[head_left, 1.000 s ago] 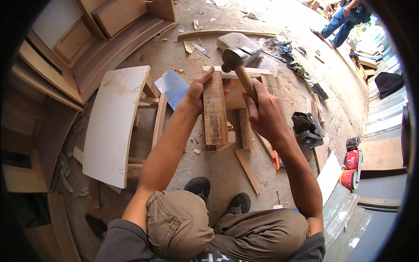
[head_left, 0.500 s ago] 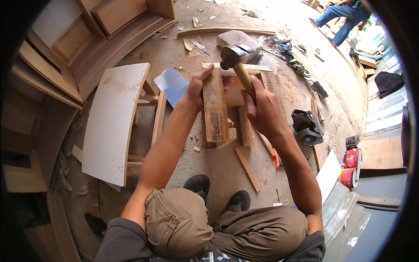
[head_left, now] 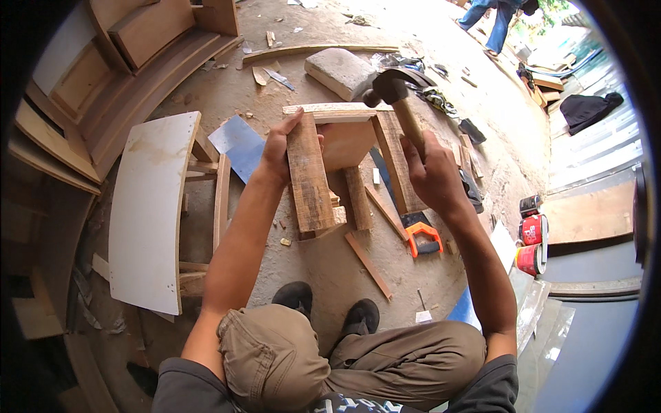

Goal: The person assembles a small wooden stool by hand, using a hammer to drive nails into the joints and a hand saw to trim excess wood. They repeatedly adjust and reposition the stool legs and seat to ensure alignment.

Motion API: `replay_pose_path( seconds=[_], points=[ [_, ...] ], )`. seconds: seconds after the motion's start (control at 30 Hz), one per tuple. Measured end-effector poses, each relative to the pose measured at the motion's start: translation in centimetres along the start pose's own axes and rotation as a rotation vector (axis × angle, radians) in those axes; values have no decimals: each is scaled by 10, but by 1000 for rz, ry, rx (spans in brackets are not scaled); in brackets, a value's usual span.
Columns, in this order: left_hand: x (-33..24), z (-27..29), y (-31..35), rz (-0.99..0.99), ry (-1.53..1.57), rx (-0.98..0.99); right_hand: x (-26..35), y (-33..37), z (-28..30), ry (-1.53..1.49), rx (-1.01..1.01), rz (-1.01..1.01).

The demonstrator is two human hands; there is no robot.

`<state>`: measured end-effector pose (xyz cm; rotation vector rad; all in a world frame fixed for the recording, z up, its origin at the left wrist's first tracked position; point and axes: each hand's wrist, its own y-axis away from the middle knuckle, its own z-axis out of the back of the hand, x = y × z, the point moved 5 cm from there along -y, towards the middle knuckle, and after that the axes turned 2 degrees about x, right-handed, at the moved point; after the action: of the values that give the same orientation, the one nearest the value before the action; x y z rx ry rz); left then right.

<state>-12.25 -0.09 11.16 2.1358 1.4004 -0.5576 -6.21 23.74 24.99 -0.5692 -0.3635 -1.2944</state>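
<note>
A small wooden frame (head_left: 307,189) stands on the floor in front of me, with rough board legs and a pale strip along its far edge. Around the far end of its left board, my left hand (head_left: 279,148) is closed, fingers partly hidden behind the wood. In my right hand (head_left: 435,172) is a claw hammer (head_left: 392,88), gripped by its wooden handle. Its dark head is raised near the frame's far right corner, apart from the wood as far as I can tell. A handsaw (head_left: 424,237) with an orange and black handle lies beside the right leg.
Left of the frame lies a white-topped wooden piece (head_left: 153,213), beside a blue sheet (head_left: 237,146). Beyond sit a stone block (head_left: 339,72) and a long wood strip (head_left: 320,49). Cans (head_left: 530,230) stand at right. A person in jeans (head_left: 499,27) is at far right.
The hammer and my right hand have moved right relative to the frame, uncovering its right board and the saw. My left hand keeps its grip. The view has shifted, and the far person has changed posture.
</note>
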Motion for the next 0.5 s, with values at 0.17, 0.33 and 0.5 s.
replay_pose_path(
  seconds=[0.17, 0.33, 0.5],
  points=[
    [0, -3, 0, 11, -2, 4, -3, -9, -16, 73, 85, 26],
    [0, 1, -3, -6, 48, 12, -7, -10, -21, 118, 44, 40],
    [4, 7, -3, -33, 108, 63, -10, -3, -8, -3, -73, -54]
  ],
)
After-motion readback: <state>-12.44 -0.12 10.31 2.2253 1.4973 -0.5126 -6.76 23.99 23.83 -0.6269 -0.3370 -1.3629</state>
